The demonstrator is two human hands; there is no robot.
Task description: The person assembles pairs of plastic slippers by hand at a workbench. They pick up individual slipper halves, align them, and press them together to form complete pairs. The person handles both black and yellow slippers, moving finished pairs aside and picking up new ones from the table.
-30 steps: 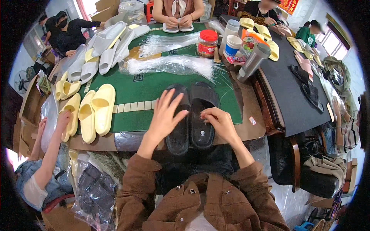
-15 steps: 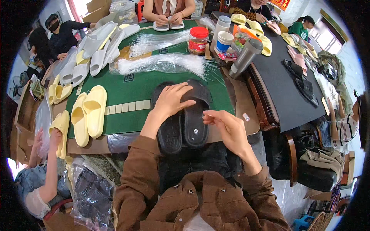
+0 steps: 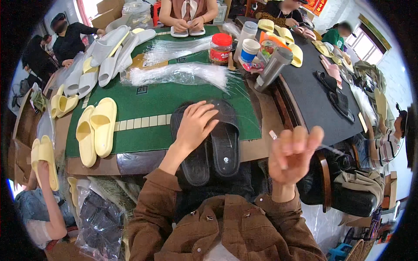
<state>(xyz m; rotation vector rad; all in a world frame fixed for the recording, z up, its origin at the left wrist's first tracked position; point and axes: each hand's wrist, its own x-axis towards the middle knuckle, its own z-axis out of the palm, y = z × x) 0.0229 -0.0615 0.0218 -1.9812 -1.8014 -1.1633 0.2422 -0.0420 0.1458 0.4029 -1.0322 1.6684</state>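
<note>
Pair of black slippers [image 3: 213, 143] lies side by side at the near edge of the bench [image 3: 143, 104], heels overhanging toward the person, toes on the green mat [image 3: 161, 98]. Left hand [image 3: 196, 126] rests flat on the left slipper's upper, fingers spread, pressing down rather than closed around it. Right hand [image 3: 292, 150] is raised off the bench past the near right corner, blurred; fingers curled with a thin clear plastic strip [image 3: 305, 141] pinched between them. Just left of the black pair, two yellow slippers [image 3: 96, 130] lie on the mat. Beyond, mid-bench, a bundle of clear plastic strips [image 3: 183, 74]. Farther back: red-lidded jar [image 3: 220, 48], metal flask [image 3: 272, 69], grey-white slippers [image 3: 104, 61] at the far left corner.
</note>
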